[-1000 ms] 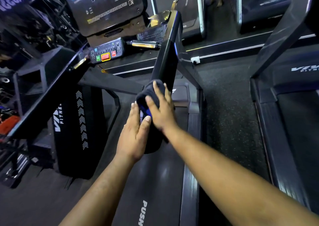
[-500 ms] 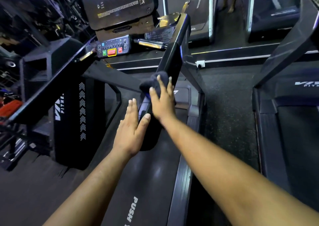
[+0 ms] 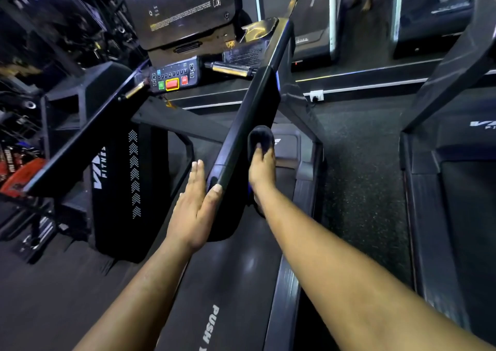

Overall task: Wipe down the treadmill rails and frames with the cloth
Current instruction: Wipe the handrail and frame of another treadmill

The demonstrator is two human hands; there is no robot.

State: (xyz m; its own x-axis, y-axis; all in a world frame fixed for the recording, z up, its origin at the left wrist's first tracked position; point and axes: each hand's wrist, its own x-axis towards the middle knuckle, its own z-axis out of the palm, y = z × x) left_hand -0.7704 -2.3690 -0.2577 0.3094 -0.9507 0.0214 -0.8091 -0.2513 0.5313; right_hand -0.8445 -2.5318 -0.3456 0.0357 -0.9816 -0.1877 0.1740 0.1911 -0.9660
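The treadmill's black right handrail slopes from the console down toward me. My right hand presses a dark blue cloth against the rail's right side, about midway along it; the fingers lie over the cloth. My left hand rests flat with straight fingers against the left side of the rail's lower end, thumb on its top edge, holding nothing. The left handrail runs down to the left.
The console with a button panel stands ahead. The belt lies below my arms. Another treadmill stands at the right across a strip of dark floor. Gym gear clutters the far left.
My right hand has carried the cloth from the rail's top over to its right side. My left hand stays at the rail's lower end. The camera has shifted a little.
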